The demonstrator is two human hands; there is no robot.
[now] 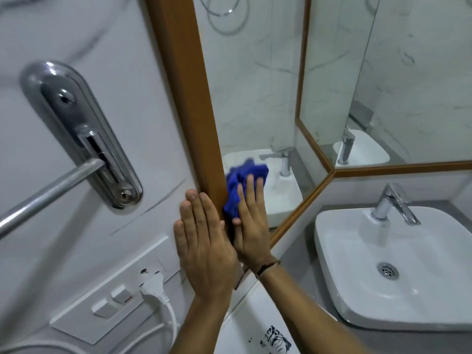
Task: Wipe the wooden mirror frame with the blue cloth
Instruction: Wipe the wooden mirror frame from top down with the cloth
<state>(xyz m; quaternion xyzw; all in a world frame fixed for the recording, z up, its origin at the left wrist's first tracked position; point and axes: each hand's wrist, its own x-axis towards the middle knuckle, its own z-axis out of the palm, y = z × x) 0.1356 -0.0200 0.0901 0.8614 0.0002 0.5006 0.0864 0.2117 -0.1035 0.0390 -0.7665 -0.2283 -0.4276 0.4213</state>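
Note:
The wooden mirror frame runs down the wall as a brown vertical strip, with a lower edge slanting off to the right. A crumpled blue cloth lies against the frame's inner edge and the mirror glass. My right hand presses flat on the cloth, thumb hooked around its lower part. My left hand rests flat on the white wall just left of the frame, fingers together and holding nothing. The two hands nearly touch across the frame.
A chrome door handle juts out at the left. Below it a white switch plate carries a plugged-in white plug. A white sink with a chrome tap sits at the right. A white appliance top lies beneath my arms.

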